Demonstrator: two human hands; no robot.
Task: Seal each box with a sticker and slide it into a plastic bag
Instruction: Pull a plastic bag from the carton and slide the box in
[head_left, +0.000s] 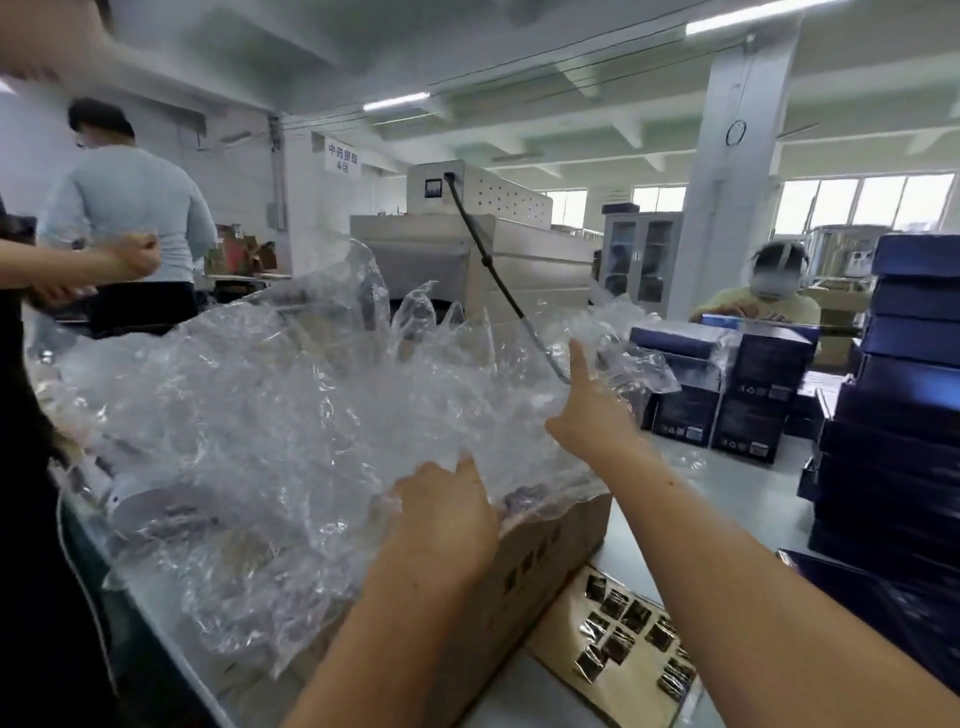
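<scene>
- My left hand (441, 519) lies on the near edge of the heap of plastic bags (291, 415). The fingers run in under the crumpled film, so I cannot tell whether they pinch a bag or only press on it. I'd say they are there to hold the heap down.
- My right hand (587, 410) reaches further in, at the heap's right side. The forefinger is straight up and the thumb is spread wide against the film, while the other fingers are hidden. It looks like I am feeling for one loose bag to peel off.
- The bags are piled over an open cardboard carton (545, 561), which keeps them within reach of both hands.
- A brown sticker sheet (623, 639) lies flat on the surface (727, 483), just beside the carton's near corner and handy for the sealing step.
- The dark blue boxes (748, 395) stand on the surface beyond my right hand, some already under film. A tall stack (893, 415) of them waits at the far right, well apart from the bags.
- No box is in my hands, so a bag comes first.
</scene>
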